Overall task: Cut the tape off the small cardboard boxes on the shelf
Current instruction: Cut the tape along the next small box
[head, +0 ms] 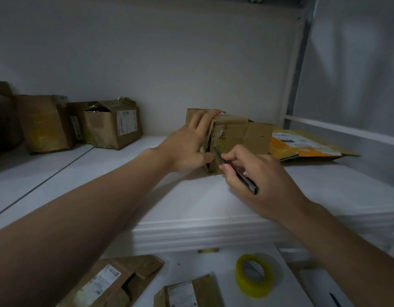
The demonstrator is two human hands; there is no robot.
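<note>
Reaching in from the bottom corners, two bare forearms are stretching up over a lower white surface, where a roll of yellow tape (254, 275) is lying on its side beside flattened cardboard pieces (107, 282) with white labels. Above it, the white shelf (191, 196) is carrying the small cardboard box (240, 134), which is standing a little right of the middle, set back from the front edge and clear of the back wall. The left hand (187, 147) is bracing the box's left side: its fingers are lying spread and fairly straight up that face, the tips reaching the top edge, while the thumb is pressing at the near corner. The right hand (256, 173) is pinching a dark utility knife (238, 171) between thumb and curled fingers, much as one holds a pen, and the blade tip is touching the torn, taped seam on the box's front face, just beside the left thumb. Just behind and to the right of the box, a flattened yellow-printed carton (307, 145) is lying near the shelf's right end. Well apart, toward the left rear corner, other brown boxes (116, 122) are sitting close together, one with its top flaps crumpled open.
</note>
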